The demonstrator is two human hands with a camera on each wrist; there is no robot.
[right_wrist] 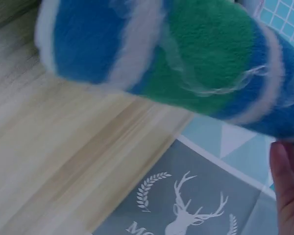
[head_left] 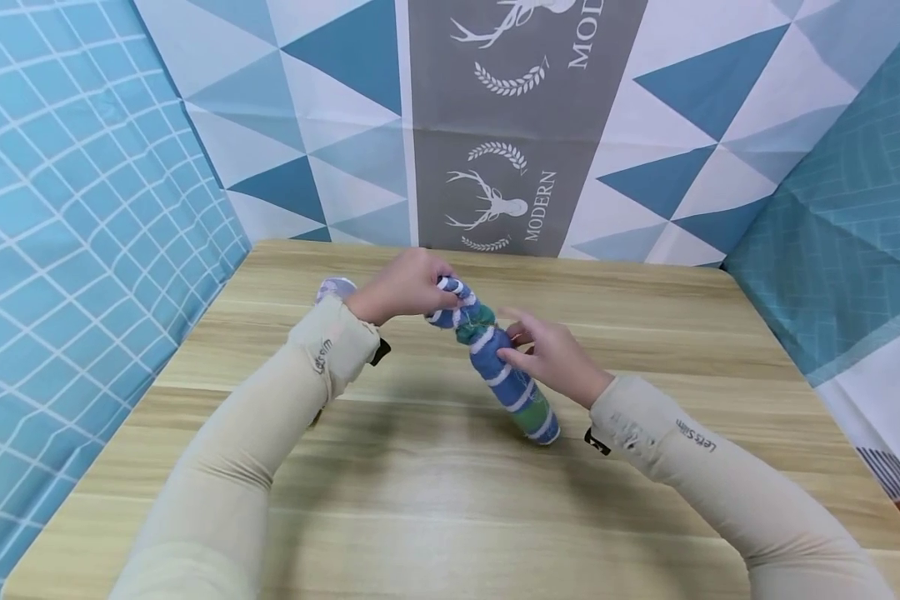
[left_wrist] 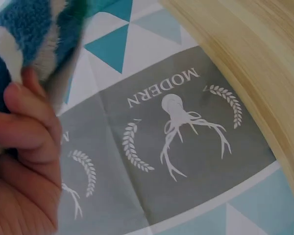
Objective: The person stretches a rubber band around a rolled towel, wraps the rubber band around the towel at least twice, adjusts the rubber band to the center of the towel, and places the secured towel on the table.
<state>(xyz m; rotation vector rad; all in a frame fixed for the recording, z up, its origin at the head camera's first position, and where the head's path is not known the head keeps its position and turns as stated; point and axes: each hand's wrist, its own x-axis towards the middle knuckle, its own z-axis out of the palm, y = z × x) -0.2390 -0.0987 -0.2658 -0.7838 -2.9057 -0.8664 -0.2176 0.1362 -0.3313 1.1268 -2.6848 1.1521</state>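
Note:
A long rolled cloth (head_left: 508, 379) with blue, green and white stripes slants over the wooden table, its lower end toward the right. My left hand (head_left: 412, 287) pinches its looped upper end, above a green band (head_left: 474, 325) wound around it. Against the roll's right side, my right hand (head_left: 551, 354) holds it with thumb and bent fingers. In the left wrist view, curled fingers grip the blue and white terry cloth (left_wrist: 27, 36). The right wrist view shows the striped roll (right_wrist: 206, 54) close up, with fingertips (right_wrist: 284, 161) at its edge.
A pale purple and white item (head_left: 335, 288) lies on the wooden table (head_left: 435, 517) behind my left wrist, partly hidden. Patterned fabric (head_left: 495, 108) hangs along the table's back edge, with blue gridded fabric (head_left: 75, 208) at the left and more fabric (head_left: 855, 208) at the right.

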